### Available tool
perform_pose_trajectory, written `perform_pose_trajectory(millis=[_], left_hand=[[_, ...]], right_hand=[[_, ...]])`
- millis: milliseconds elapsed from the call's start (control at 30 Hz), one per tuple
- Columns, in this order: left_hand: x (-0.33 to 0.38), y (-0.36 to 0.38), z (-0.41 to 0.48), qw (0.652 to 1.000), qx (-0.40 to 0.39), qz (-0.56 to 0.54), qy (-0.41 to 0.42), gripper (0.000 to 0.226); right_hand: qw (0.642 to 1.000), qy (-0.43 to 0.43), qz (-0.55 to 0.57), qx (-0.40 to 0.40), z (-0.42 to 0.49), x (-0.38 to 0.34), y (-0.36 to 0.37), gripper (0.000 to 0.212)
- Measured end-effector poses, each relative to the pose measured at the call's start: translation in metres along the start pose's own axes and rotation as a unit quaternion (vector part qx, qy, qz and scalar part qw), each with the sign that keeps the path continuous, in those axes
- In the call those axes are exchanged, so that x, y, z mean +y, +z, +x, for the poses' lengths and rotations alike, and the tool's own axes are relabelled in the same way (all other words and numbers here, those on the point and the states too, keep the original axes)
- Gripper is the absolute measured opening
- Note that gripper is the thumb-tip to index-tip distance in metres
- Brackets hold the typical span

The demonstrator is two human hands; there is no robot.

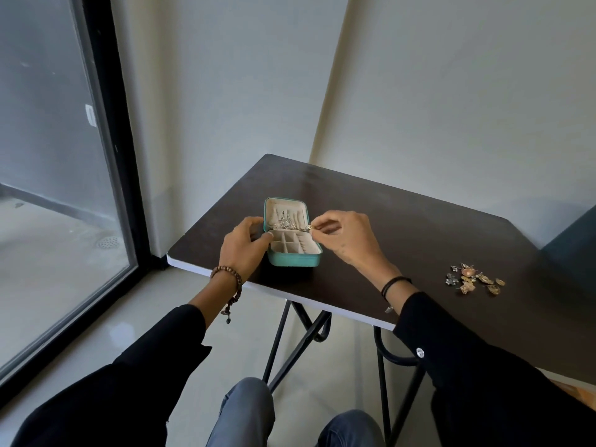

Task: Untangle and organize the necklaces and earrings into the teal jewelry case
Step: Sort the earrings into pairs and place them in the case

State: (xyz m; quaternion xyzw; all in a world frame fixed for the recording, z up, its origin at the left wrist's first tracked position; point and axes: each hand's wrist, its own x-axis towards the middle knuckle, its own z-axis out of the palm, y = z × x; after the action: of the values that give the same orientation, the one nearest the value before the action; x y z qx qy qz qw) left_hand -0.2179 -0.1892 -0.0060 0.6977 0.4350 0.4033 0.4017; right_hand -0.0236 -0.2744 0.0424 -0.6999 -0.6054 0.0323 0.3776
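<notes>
The teal jewelry case (294,261) stands open on the dark table (403,227), its cream lid upright at the back. Silver necklaces (283,222) hang tangled inside the lid. The base holds several small cream compartments. My left hand (245,245) rests against the case's left side, thumb on its front left corner. My right hand (345,238) pinches a small gold piece (309,228) at the case's right edge, by the hinge. A pile of gold and silver earrings (472,279) lies on the table to the right, apart from both hands.
The table's near edge (290,293) is white and runs diagonally. A large window with a black frame (109,150) is to the left. Black metal table legs (290,343) and my knees are below. A dark teal object (577,246) sits at far right.
</notes>
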Motion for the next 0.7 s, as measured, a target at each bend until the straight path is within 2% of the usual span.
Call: perform_pose_trajectory(millis=[200,433,700], left_hand=[[-0.012,0.001,0.0,1.0,-0.027,0.008,0.012,0.04],[-0.013,0.003,-0.003,0.999,-0.019,0.032,0.017,0.037],[-0.011,0.002,-0.004,0.999,-0.02,0.039,0.014,0.037]], right_hand=[[0.996,-0.023,-0.076,-0.048,-0.007,0.012,0.015,0.016],[0.996,-0.031,-0.075,-0.045,-0.01,0.016,0.015,0.018],[0.988,-0.065,-0.127,-0.065,-0.011,0.016,0.017,0.022]])
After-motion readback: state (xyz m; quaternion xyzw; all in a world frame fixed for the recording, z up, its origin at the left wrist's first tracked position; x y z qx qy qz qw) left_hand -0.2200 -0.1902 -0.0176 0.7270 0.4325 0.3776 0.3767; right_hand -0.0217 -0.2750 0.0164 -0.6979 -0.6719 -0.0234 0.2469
